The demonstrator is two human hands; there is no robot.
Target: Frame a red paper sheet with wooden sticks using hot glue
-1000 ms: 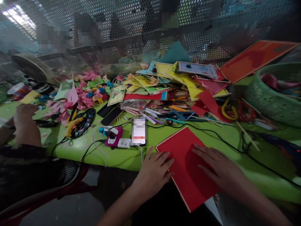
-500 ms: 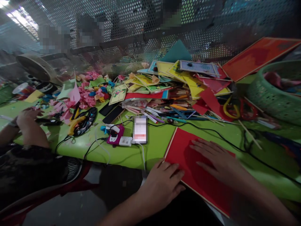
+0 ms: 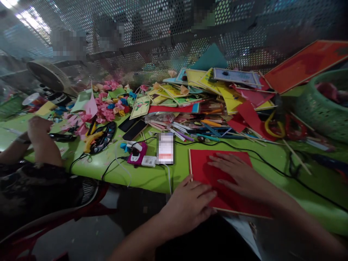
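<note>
A red sheet (image 3: 199, 163) with thin pale strips along its left and near edges lies at the front edge of the green table (image 3: 108, 170). My left hand (image 3: 190, 201) rests on its near left corner, fingers bent over the strip and the red surface. Flat on the upper middle of the sheet lies my right hand (image 3: 239, 175), its fingers stretched out and slightly apart. A phone (image 3: 165, 148) with a lit screen is just left of the sheet, beside a purple power socket (image 3: 137, 154).
Behind are heaped framed cards (image 3: 236, 78), pens and sticks. Yellow-handled scissors (image 3: 274, 127) and a green basket (image 3: 323, 108) stand right. At left are pink paper flowers (image 3: 104, 107), a yellow glue gun (image 3: 91, 141), a fan (image 3: 49, 76) and another person's arm (image 3: 43, 139).
The red sheet has turned, its near edge now running closer to level. Both my hands stay on it. The other person's hand has changed pose, and the view has shifted slightly.
</note>
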